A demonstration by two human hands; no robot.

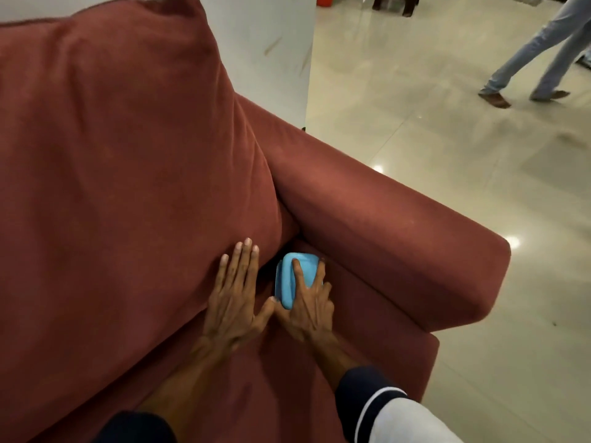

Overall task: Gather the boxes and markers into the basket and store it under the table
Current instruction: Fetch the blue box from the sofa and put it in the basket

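Observation:
A small light-blue box (pixel 289 276) with rounded corners sits in the corner of a red sofa, in the gap between the back cushion and the armrest. My right hand (pixel 307 306) grips it, thumb on its left edge and fingers spread over its top and right side. My left hand (pixel 235 297) lies flat with straight fingers pressed against the big red back cushion (pixel 128 174), just left of the box. No basket or markers are in view.
The sofa armrest (pixel 383 225) runs along the right of the box. A white wall panel (pixel 271 43) stands behind the sofa. Shiny tiled floor (pixel 447 139) spreads to the right, where a person's legs (pixel 537 59) in jeans are walking at the top right.

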